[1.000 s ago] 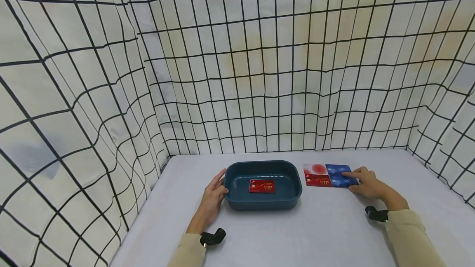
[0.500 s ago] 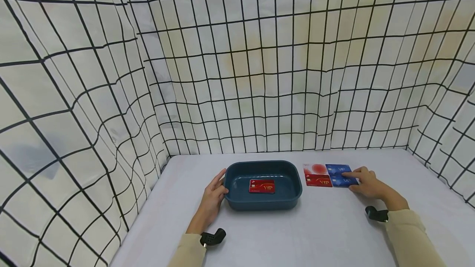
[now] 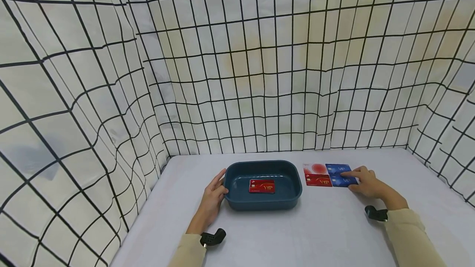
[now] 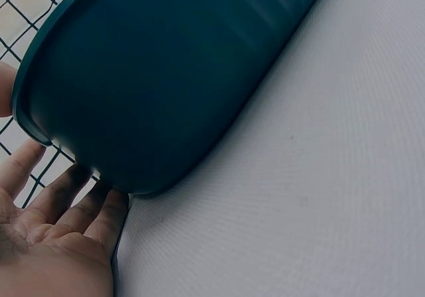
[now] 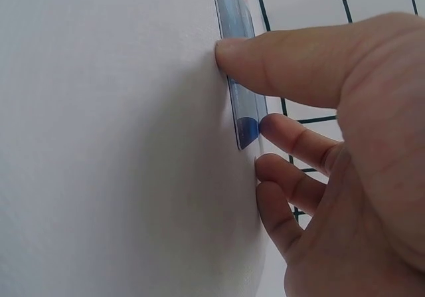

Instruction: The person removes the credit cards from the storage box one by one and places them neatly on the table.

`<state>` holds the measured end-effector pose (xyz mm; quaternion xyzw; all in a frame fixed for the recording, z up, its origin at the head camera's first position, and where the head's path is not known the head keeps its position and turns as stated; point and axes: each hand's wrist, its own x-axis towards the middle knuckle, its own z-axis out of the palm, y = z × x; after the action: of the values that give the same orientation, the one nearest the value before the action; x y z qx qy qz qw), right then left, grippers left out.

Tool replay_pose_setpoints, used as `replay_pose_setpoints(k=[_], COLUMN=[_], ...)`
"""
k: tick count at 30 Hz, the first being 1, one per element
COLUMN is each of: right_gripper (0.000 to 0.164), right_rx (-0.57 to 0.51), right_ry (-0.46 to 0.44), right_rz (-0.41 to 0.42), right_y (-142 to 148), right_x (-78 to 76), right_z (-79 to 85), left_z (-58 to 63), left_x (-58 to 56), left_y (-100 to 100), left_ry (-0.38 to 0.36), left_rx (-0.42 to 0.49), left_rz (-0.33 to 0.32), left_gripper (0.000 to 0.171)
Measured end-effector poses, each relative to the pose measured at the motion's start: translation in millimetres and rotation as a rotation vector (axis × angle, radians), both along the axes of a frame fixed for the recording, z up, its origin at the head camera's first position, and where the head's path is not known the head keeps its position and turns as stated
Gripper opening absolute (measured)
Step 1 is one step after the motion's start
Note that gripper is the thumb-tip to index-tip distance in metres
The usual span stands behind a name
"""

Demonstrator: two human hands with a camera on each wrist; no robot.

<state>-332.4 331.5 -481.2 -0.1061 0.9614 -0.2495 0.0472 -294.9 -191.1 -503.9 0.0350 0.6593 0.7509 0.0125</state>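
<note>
In the head view, my left hand (image 3: 211, 201) holds the left end of a dark teal rectangular tub (image 3: 261, 205), thumb at the rim and fingers against the outer wall. Inside the tub lies a red VIP card (image 3: 262, 186). To its right on the table, flat cards lie edge to edge: a white one with a red disc (image 3: 315, 169), a red VIP card (image 3: 319, 180) and two blue VIP cards, a far one (image 3: 335, 169) and a near one (image 3: 339, 181). My right hand (image 3: 367, 182) touches the blue pair with index finger and thumb; its other fingers bend loosely.
A white cloth covers the table (image 3: 311, 234). Behind and on both sides stand pale walls (image 3: 252, 65) with a black grid. Each wrist wears a small black camera, one on the left (image 3: 212, 237) and one on the right (image 3: 376, 214).
</note>
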Motion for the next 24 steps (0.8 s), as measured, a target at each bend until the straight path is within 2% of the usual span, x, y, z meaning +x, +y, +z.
replay_pose_setpoints(k=[24], right_gripper=[0.048], right_rx=[0.007], right_ry=[0.017], right_rz=[0.002], right_y=[-5.4], right_x=[2.8], right_z=[3.4], left_z=[0.4], left_x=[0.6], left_y=[0.0], left_ry=[0.005], left_rx=[-0.002], left_rz=[-0.006], left_gripper=[0.071])
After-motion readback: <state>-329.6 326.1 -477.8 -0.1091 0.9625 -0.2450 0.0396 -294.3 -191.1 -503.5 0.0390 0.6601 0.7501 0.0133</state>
